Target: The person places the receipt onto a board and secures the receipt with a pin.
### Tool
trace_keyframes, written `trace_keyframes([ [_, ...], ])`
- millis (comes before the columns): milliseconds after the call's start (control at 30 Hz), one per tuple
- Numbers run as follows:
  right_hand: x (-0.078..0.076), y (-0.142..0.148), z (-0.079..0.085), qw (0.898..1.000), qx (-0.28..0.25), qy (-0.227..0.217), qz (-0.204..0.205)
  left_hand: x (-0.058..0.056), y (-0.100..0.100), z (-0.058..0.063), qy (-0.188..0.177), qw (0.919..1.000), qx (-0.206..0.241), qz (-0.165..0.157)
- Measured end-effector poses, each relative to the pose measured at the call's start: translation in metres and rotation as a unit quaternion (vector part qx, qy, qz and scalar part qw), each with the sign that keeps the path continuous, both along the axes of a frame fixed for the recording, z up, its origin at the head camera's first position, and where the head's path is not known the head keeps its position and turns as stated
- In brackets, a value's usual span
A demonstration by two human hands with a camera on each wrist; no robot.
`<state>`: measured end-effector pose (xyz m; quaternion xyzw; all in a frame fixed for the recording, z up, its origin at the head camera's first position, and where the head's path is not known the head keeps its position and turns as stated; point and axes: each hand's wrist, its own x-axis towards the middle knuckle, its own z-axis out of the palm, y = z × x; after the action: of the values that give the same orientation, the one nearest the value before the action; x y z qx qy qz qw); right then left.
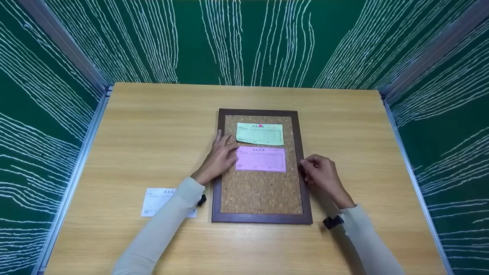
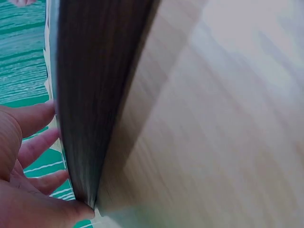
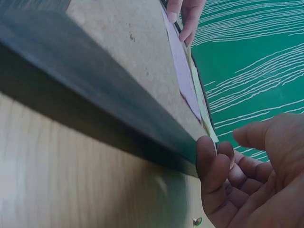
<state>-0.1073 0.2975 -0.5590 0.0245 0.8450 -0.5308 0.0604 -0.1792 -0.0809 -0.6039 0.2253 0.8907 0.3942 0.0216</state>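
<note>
A corkboard [image 1: 261, 194] in a dark brown frame lies on the wooden table. A green printed slip [image 1: 259, 134] is held near its top by a pink pushpin [image 1: 260, 125]. Just below lies a pink printed slip [image 1: 261, 159]. My left hand [image 1: 218, 158] spreads over the board's left edge, thumb and index at the pink slip's left side. In the left wrist view its little finger [image 2: 78, 210] reaches the frame's side. At the right edge, my right hand [image 1: 322, 172] is curled, fingertips against the frame; the right wrist view shows nothing held between them.
A white printed slip [image 1: 157, 200] lies on the table [image 1: 160, 126] left of the board, partly under the left sleeve. A tiny greenish-gold object [image 3: 197, 221] shows near the right hand. Green walls [image 1: 191, 42] with white wavy lines enclose the table's back and sides.
</note>
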Motion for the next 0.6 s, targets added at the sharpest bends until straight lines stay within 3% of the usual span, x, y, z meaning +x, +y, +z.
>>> trace_keyframes([
  [167,-0.001,0.005,0.000,1.000,-0.016,0.005,-0.009,0.002,-0.003,-0.001,-0.047,0.9988,0.009,-0.008],
  [300,-0.002,0.008,0.000,0.999,-0.028,0.033,-0.018,0.009,-0.003,0.021,-0.088,0.9959,-0.014,-0.018],
  [433,-0.003,0.009,0.004,0.998,-0.012,0.052,-0.031,0.011,-0.006,0.025,-0.095,0.9944,-0.035,-0.031],
  [600,0.002,0.003,0.024,0.997,0.005,0.061,-0.052,0.012,-0.010,0.025,-0.084,0.9936,-0.054,-0.052],
])
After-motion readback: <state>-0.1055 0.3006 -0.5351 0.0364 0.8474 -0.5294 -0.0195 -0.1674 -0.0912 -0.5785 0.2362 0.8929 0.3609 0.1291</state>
